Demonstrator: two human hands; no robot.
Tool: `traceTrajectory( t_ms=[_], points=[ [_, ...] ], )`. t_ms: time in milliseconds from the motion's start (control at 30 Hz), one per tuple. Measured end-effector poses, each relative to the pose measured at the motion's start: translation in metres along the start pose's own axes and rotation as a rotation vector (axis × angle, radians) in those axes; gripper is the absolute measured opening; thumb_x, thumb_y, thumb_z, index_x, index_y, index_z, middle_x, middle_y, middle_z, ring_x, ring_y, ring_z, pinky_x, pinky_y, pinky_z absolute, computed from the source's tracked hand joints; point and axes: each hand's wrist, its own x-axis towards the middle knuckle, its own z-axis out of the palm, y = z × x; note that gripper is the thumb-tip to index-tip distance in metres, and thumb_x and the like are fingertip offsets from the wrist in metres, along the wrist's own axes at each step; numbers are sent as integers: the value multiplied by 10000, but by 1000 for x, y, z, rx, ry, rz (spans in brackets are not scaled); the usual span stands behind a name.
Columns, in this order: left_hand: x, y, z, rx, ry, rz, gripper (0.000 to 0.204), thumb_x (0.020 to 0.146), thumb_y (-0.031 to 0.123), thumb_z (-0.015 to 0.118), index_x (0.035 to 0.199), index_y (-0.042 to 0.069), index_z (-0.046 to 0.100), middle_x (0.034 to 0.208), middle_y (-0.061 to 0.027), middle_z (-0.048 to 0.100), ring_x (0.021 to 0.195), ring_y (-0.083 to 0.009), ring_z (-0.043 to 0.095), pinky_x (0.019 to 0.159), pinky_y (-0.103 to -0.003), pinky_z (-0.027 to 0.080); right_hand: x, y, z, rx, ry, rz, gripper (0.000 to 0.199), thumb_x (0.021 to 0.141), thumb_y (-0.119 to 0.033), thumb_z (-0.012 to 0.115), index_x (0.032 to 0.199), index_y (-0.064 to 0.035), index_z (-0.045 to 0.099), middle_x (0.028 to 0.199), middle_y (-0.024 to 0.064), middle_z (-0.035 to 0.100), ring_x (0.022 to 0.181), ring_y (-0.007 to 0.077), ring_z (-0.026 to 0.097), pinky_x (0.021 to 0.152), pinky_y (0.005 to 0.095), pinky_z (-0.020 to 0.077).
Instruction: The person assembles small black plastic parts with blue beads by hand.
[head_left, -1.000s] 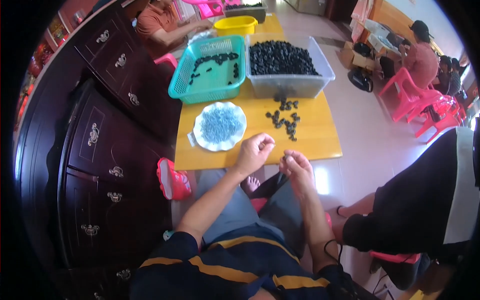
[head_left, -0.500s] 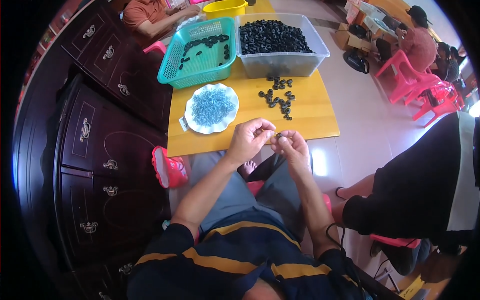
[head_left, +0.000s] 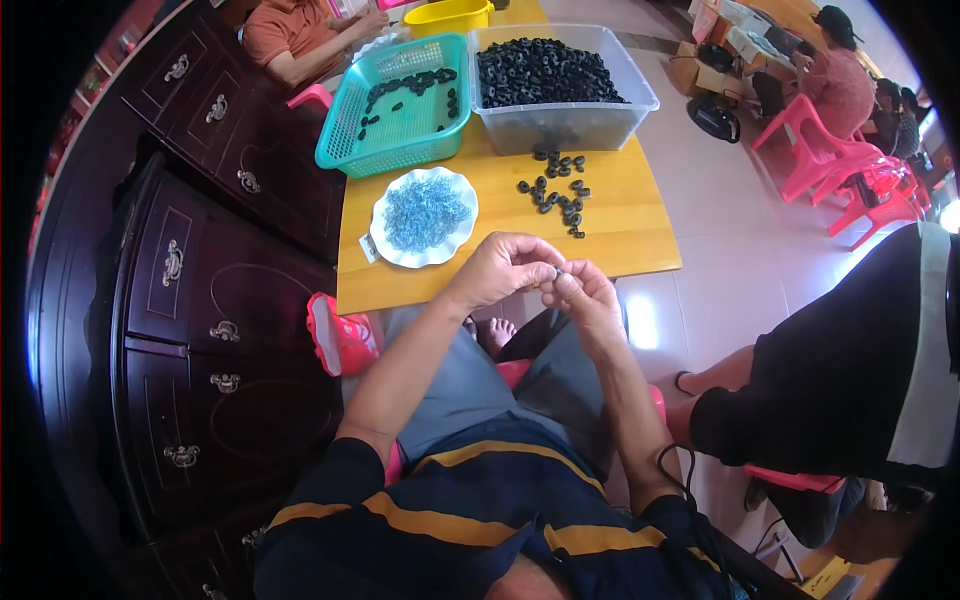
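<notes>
Over the table's near edge my two hands meet fingertip to fingertip. My right hand [head_left: 584,294] pinches a small black ring-like piece [head_left: 559,271], mostly covered by the fingers. My left hand [head_left: 508,268] is closed in a pinch against the same piece; whatever else it holds is too small to make out. Beyond them, several loose black oval pieces with holes [head_left: 563,204] lie scattered on the yellow table [head_left: 500,215]. A white scalloped plate [head_left: 380,240], heaped with small clear bluish pieces [head_left: 425,212], stands to the left of them.
A green perforated basket [head_left: 390,157] holding some black pieces and a clear bin [head_left: 570,132] full of them stand at the table's back. Dark cabinets [head_left: 235,300] line the left, beside a red bag [head_left: 340,335]. A person in dark clothes [head_left: 820,370] is close on the right.
My left fingertips have moved slightly right, closing against the piece in my right hand. The right hand has hardly moved, and the things on the table stay put.
</notes>
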Motion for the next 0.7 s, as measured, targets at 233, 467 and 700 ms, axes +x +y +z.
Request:
traceTrajectory(
  t_ms=[233,467,700],
  points=[
    [28,-18,-3,153,85,54,193,928,149,691,1074,24,705,864,14,683,727,-40,600,641,-229,513,-2,-8,1,206,-92,6,151,1006,-158,603,1120,-65,573,979,83,699,846,155,680,807,282,545],
    [65,-34,25,1052,207,423,198,860,196,666,1027,105,723,921,-95,648,832,-281,683,677,-420,543,-2,-10,-3,289,-89,-26,132,1008,-152,596,1112,-75,573,987,80,689,842,150,670,813,289,543],
    [93,-67,27,1213,112,346,129,840,190,623,809,81,684,896,-124,635,802,-307,689,651,-458,552,-2,-8,-2,254,-95,-9,145,1005,-142,599,1131,-73,575,992,79,685,849,148,664,820,295,545]
  ],
)
